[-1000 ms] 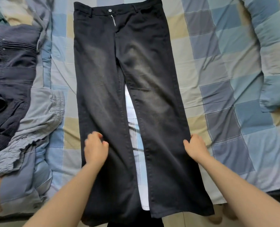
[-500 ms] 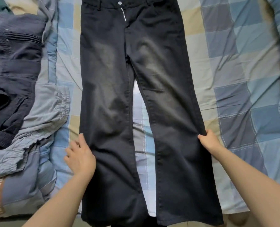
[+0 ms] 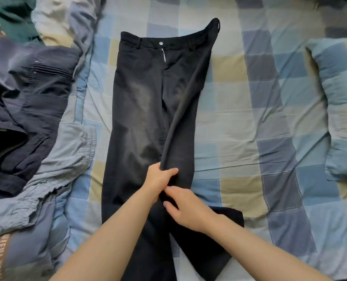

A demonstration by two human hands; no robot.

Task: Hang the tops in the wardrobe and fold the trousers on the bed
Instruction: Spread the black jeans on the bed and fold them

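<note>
Trousers (image 3: pixel 140 110), black, lengthwise on the bed (image 3: pixel 249 122), one leg half-folded over the other. Left hand (image 3: pixel 158 179) grips the raised fold; right hand (image 3: pixel 186 207) apparently pinches cloth just beneath. Risks: fold slipping free, seams misaligned, lower hem (image 3: pixel 225 220) bunching sideways.

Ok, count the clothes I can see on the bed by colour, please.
Black trousers: 1
Navy garment: 1
Grey-blue garment: 1
Green garment: 1
Blue-grey garment with orange lettering: 1
Total: 5
</note>
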